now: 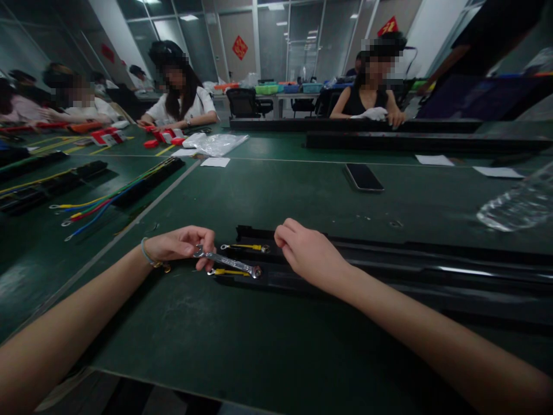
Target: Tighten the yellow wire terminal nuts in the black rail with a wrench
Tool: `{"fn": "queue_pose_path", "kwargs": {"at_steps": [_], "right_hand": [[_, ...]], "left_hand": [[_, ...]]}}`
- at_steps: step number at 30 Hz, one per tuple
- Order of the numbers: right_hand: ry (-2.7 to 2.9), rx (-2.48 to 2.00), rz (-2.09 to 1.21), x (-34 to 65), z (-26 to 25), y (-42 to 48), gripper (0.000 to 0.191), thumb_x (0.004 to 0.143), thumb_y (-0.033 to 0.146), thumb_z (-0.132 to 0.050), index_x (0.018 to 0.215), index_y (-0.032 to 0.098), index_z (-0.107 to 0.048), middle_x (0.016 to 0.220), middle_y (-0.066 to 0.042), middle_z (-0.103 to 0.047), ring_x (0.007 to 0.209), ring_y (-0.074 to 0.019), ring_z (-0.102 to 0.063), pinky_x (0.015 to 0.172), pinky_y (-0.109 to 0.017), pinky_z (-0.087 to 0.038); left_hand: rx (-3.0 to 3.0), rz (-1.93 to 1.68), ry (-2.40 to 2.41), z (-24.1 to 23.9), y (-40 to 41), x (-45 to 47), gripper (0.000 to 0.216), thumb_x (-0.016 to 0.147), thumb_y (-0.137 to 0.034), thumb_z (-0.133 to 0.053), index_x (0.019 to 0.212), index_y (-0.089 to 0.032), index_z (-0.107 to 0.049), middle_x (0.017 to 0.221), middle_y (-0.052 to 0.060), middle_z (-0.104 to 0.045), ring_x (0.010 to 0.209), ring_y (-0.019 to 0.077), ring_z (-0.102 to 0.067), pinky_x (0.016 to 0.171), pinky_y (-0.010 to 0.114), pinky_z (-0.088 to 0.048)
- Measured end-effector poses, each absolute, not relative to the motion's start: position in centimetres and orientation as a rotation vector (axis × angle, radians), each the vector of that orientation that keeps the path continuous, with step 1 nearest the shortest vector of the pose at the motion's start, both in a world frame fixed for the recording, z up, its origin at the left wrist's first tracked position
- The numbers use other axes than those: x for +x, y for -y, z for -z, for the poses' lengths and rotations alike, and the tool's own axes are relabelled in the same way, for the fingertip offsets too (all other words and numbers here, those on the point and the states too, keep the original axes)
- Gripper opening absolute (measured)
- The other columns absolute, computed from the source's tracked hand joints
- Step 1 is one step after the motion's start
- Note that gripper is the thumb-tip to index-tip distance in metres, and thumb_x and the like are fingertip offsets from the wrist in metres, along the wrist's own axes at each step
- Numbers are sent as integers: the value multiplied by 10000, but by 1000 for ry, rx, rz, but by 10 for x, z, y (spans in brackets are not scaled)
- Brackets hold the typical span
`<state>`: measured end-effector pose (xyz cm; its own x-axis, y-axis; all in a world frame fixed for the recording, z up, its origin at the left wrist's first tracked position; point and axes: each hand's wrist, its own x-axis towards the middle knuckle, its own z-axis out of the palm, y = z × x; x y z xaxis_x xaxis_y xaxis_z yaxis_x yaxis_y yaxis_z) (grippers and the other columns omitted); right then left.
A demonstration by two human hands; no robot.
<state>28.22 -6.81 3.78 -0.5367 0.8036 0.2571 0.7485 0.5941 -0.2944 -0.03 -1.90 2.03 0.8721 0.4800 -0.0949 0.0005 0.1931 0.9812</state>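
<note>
My left hand (184,245) pinches one end of a small silver wrench (228,262), whose other end rests on the left end of a long black rail (389,268) lying across the green table (259,334). Two yellow wires with ring terminals (246,248) stick out of the rail's left end, one above the wrench and one below it. My right hand (306,251) lies on top of the rail just right of the wires, its fingers curled down over the rail's far edge.
A dark phone (363,176) lies beyond the rail. A clear plastic bottle (516,203) is at the right. Coloured wires (93,208) run from black rails at the left. Other people sit across the tables, with red boxes (108,137) and plastic bags (216,144).
</note>
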Motion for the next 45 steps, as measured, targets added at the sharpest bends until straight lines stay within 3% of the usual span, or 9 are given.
{"fn": "queue_pose_path", "kwargs": {"at_steps": [8, 17, 27, 32, 45], "right_hand": [[2443, -1261, -176, 282, -37, 69, 98, 769, 116, -379, 761, 170, -460, 810, -6, -449, 575, -69, -353, 492, -226, -251], [2432, -1248, -167, 283, -37, 68, 94, 771, 125, -391, 745, 176, -466, 783, 5, -438, 581, -69, -343, 510, -221, -261], [2431, -1309, -152, 283, -37, 69, 94, 773, 140, -384, 758, 181, -467, 723, 8, -470, 560, -76, -357, 493, -228, -245], [2441, -1340, -207, 282, -38, 69, 100, 776, 138, -371, 771, 183, -460, 672, 15, -497, 538, -80, -381, 479, -232, -239], [2463, -1356, -186, 283, -39, 69, 75, 762, 140, -391, 768, 185, -450, 670, 13, -508, 525, -78, -384, 467, -230, -234]], "left_hand": [[1344, -219, -394, -24, 23, -1, 231, 634, -308, -690, 761, -157, -569, 607, 62, -643, 733, 242, -592, 675, 340, -460], [1316, -144, -406, -24, 23, -3, 239, 601, -296, -715, 741, -154, -583, 682, 83, -648, 624, 212, -609, 525, 277, -490], [1420, -343, -442, -22, 20, 0, 253, 647, -353, -670, 730, -144, -554, 549, 56, -619, 684, 254, -606, 640, 374, -480], [1393, -441, -504, -18, 17, -2, 239, 696, -344, -633, 770, -137, -539, 569, 39, -601, 687, 225, -587, 644, 345, -461], [1395, -289, -417, -26, 22, 1, 224, 645, -318, -679, 740, -154, -559, 564, 55, -621, 709, 240, -582, 658, 344, -452]]}}
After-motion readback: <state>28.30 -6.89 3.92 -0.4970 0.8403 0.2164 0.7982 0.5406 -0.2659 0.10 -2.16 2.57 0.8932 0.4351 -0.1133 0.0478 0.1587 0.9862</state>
